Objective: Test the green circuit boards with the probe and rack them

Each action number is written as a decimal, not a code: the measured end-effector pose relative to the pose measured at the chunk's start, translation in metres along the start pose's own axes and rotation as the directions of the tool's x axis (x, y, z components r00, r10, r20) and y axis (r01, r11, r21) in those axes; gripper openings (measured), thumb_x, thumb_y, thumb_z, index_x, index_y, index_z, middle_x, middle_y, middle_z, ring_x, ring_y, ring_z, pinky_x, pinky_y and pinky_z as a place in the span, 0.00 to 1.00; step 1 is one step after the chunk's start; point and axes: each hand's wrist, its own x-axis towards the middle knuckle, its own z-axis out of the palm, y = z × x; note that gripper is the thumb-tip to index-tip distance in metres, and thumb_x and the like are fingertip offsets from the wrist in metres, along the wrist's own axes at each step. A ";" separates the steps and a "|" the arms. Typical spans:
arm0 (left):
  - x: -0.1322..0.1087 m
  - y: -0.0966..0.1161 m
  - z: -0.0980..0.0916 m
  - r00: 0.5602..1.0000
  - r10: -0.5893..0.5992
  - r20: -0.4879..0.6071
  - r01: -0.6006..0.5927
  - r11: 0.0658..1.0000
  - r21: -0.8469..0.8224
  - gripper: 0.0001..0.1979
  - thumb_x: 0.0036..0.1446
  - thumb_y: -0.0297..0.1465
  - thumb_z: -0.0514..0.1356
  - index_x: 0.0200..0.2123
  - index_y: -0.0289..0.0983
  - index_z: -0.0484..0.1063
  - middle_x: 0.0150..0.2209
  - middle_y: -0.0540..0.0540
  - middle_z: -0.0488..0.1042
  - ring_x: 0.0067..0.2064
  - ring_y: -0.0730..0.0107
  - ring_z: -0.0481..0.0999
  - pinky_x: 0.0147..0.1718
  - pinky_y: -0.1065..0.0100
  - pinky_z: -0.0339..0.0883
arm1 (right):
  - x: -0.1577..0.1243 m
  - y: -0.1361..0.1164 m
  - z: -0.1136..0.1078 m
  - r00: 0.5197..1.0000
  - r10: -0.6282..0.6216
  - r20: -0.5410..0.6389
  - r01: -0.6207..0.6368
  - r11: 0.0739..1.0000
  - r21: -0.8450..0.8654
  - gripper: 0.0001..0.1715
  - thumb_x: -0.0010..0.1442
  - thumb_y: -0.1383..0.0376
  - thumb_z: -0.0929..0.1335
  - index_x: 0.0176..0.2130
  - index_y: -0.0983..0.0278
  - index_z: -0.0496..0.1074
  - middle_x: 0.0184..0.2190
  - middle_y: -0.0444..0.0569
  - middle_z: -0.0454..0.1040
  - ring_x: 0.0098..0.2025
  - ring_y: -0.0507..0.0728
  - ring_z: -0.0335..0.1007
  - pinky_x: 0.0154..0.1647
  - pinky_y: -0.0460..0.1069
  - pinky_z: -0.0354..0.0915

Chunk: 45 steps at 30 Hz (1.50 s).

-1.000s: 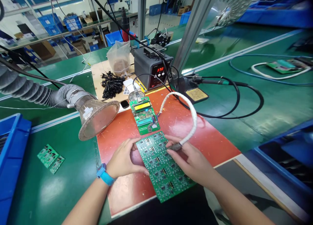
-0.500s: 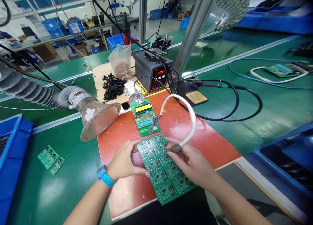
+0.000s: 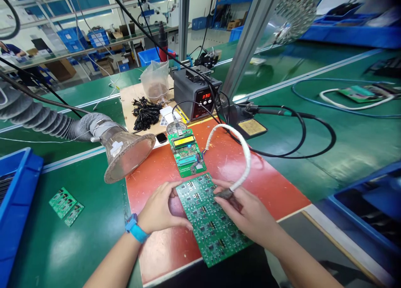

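Note:
A green circuit board panel (image 3: 206, 225) covered in small chips is tilted over the front edge of the red mat. My left hand (image 3: 161, 210), with a blue band at the wrist, is closed on the panel's left edge, thumb near the middle and fingers at the far corner. Between the fingers of my right hand (image 3: 244, 212) is the dark connector end of a white-wrapped cable (image 3: 246, 154), held against the panel's upper right part; its tip is hard to see. The cable arches back to a green programmer board (image 3: 187, 152) with a lit yellow display.
Behind stands a soldering station (image 3: 197, 93) reading 370, with an iron stand (image 3: 250, 127) to its right. A fume extractor hood (image 3: 128, 158) leans in from the left. Two small boards (image 3: 65, 205) lie near a blue bin (image 3: 19, 196). Black cables (image 3: 145, 112) sit in a pile.
The view has shifted slightly, so everything sits a little lower. Both hands keep their hold on the panel and the cable connector, with hardly any movement between them.

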 end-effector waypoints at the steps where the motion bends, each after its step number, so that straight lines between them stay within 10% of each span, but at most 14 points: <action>1: 0.000 0.000 0.000 1.000 0.001 0.000 -0.001 1.000 -0.001 0.50 0.30 0.51 0.68 0.56 0.42 0.54 0.43 0.44 0.66 0.41 0.60 0.68 0.41 0.57 0.65 | 0.000 0.000 0.000 1.000 0.002 -0.001 -0.002 1.000 0.004 0.17 0.60 0.62 0.62 0.49 0.62 0.65 0.36 0.49 0.72 0.33 0.53 0.71 0.36 0.50 0.70; 45: -0.003 0.006 0.000 0.999 -0.030 0.023 0.030 0.999 -0.012 0.49 0.32 0.49 0.69 0.57 0.40 0.55 0.42 0.44 0.65 0.39 0.62 0.67 0.39 0.60 0.64 | -0.005 -0.007 -0.001 0.995 0.096 -0.040 -0.095 0.995 0.026 0.18 0.59 0.61 0.62 0.47 0.64 0.66 0.36 0.50 0.73 0.34 0.54 0.71 0.32 0.49 0.68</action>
